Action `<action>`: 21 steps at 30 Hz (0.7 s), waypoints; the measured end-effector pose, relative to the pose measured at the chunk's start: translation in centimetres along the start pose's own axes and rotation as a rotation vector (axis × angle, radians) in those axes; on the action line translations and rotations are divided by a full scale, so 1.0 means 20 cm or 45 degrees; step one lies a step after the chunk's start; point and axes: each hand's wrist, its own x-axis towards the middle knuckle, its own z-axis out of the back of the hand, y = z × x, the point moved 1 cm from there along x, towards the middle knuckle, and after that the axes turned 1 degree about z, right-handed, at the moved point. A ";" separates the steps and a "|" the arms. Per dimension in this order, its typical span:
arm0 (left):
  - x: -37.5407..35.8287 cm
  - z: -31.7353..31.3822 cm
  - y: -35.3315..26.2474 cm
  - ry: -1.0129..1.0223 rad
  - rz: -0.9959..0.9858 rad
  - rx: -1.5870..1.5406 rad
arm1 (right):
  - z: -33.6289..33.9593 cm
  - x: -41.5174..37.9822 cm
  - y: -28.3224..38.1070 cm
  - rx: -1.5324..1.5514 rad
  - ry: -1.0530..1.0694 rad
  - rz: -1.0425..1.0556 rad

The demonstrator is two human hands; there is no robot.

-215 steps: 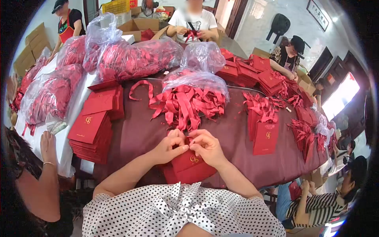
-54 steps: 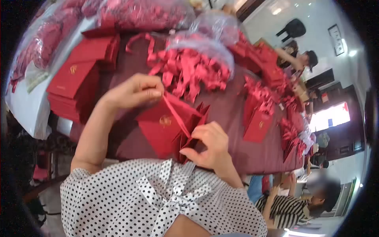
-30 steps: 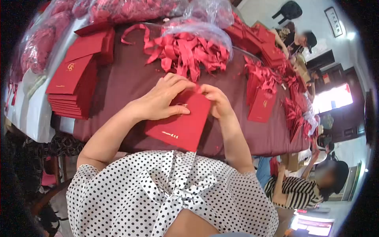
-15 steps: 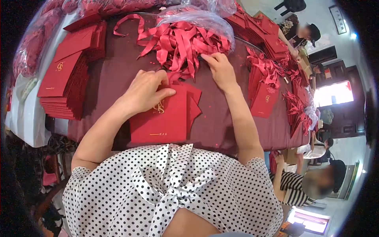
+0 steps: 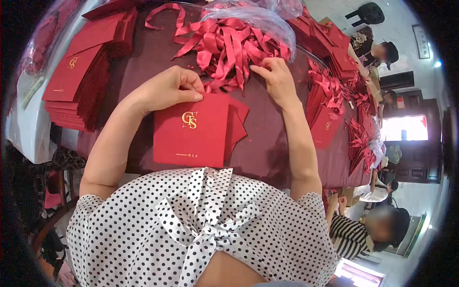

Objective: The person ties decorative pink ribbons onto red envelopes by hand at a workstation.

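Note:
A flat red paper bag (image 5: 191, 129) with a gold logo lies before me on the dark red tablecloth. My left hand (image 5: 179, 88) pinches its top edge between thumb and fingers. Under its right side, corners of more red pieces (image 5: 237, 124) stick out. Beyond the bag spills a heap of red satin ribbons (image 5: 229, 48) from a clear plastic bag (image 5: 267, 24). At the heap's right edge, my right hand (image 5: 277, 81) has its thumb and bent fingers closed on a ribbon; the fingertips are partly hidden.
Stacks of red bags (image 5: 71, 81) stand at the left. On the right lie bags with ribbons attached (image 5: 326, 119) and further bundles (image 5: 361, 138). A co-worker in a striped top (image 5: 351, 234) sits at the right, and another person (image 5: 377, 52) is farther back.
My left hand has slid off the logo to the bag's top edge, leaving the logo uncovered. My right hand stays by the ribbons, its fingers more bent. The view has shifted slightly.

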 end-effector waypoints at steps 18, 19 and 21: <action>0.01 -0.03 0.01 -0.215 -0.139 0.015 | 0.64 -0.25 0.24 1.612 -1.098 -0.306; 0.01 -0.05 0.02 -0.205 -0.133 0.013 | 0.61 -0.16 0.39 1.121 -1.010 -0.607; 0.02 -0.06 0.05 -0.244 -0.137 -0.022 | 0.51 -0.01 0.53 0.935 -0.534 -0.953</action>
